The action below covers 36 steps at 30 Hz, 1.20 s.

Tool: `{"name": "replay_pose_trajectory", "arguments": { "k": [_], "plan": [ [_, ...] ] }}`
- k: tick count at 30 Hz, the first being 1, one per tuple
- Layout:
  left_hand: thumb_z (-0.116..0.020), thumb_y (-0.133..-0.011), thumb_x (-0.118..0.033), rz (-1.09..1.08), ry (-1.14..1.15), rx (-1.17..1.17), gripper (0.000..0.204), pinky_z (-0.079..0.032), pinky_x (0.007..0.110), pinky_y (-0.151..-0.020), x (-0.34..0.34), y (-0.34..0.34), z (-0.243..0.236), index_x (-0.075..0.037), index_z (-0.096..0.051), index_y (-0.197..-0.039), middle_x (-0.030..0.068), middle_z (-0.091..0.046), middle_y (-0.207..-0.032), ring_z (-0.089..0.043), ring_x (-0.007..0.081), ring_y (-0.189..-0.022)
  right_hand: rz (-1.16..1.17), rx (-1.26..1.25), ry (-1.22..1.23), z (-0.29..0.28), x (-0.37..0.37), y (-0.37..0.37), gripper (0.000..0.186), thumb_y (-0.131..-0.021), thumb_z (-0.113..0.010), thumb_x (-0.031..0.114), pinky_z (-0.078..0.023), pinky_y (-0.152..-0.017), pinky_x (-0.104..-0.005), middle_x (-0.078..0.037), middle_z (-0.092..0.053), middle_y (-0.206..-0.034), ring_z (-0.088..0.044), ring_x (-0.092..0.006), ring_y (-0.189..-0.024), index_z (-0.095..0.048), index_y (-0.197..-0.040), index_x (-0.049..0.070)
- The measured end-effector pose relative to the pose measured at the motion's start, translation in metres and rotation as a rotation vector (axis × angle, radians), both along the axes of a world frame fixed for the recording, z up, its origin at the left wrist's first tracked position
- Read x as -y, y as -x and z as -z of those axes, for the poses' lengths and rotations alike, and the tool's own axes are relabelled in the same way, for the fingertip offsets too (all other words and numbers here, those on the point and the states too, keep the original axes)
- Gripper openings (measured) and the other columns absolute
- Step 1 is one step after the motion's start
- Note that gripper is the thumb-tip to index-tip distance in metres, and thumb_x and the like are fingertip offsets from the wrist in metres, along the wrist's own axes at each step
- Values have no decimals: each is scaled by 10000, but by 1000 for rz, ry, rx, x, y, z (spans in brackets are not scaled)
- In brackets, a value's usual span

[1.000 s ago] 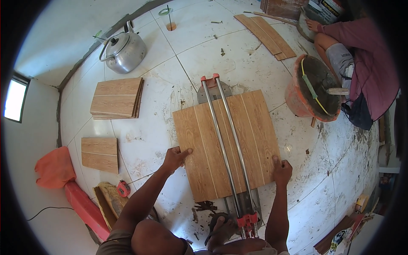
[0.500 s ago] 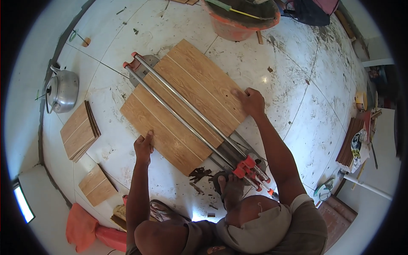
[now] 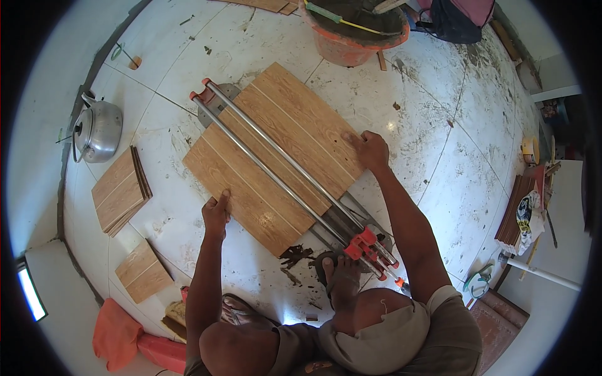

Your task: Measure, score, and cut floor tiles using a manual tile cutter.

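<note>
Head view: from my end I see the tile (image 3: 298,128) lying on the cutter (image 3: 338,221), under its two steel rails (image 3: 313,184), with the red carriage (image 3: 362,243) at the near end beside a foot (image 3: 343,279). The left hand (image 3: 216,216) is nearly closed on the tile's left edge, thumb on top. The right hand (image 3: 374,151), also mostly closed, has the right edge (I can't tell how its fingers sit underneath). To the left I make out a stack (image 3: 117,194) of smaller tiles, a loose piece (image 3: 143,272) nearer and a kettle (image 3: 103,131) farther off; a bucket (image 3: 345,51) stands beyond the tile.
</note>
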State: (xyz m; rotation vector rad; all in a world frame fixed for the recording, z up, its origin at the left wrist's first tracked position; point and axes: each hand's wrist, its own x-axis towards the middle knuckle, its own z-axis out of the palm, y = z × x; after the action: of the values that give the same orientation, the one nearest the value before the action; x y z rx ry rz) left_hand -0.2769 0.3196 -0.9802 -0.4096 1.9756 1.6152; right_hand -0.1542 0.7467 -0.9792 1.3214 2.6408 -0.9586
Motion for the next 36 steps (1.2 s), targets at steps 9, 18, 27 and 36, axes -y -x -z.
{"name": "replay_pose_trajectory", "arguments": {
  "k": [9,18,27,36],
  "plan": [
    [-717,-918,-396,54,38,6,364,-308,204,-397,-1,1,-1,-35,-694,-945,-27,-549,-620,-416,45,-429,15,-6,-17,5,-3,-1,737,-738,-666,774,-467,-607,-427,-118,-599,-620,-593,-269,-603,-597,-640,46],
    [-711,-924,-397,43,41,-2,364,-302,207,-388,-3,0,0,-35,-686,-910,-25,-544,-603,-410,45,-414,82,-17,8,2,0,1,724,-717,-694,768,-454,-582,-416,-91,-586,-592,-557,-231,-558,-595,-623,57],
    [-704,-928,-400,-2,46,-10,368,-312,226,-379,-7,1,-11,-71,-620,-786,-15,-532,-577,-423,63,-407,79,-49,-40,3,5,5,719,-726,-708,741,-445,-579,-425,-102,-566,-586,-530,-251,-549,-570,-617,44],
    [-738,-904,-395,-6,66,-10,394,-340,246,-384,1,2,-1,-41,-622,-773,-3,-541,-586,-439,82,-410,25,-137,-158,9,9,0,716,-787,-715,668,-377,-524,-414,-101,-453,-526,-395,-204,-510,-497,-574,20]
  ]
}}
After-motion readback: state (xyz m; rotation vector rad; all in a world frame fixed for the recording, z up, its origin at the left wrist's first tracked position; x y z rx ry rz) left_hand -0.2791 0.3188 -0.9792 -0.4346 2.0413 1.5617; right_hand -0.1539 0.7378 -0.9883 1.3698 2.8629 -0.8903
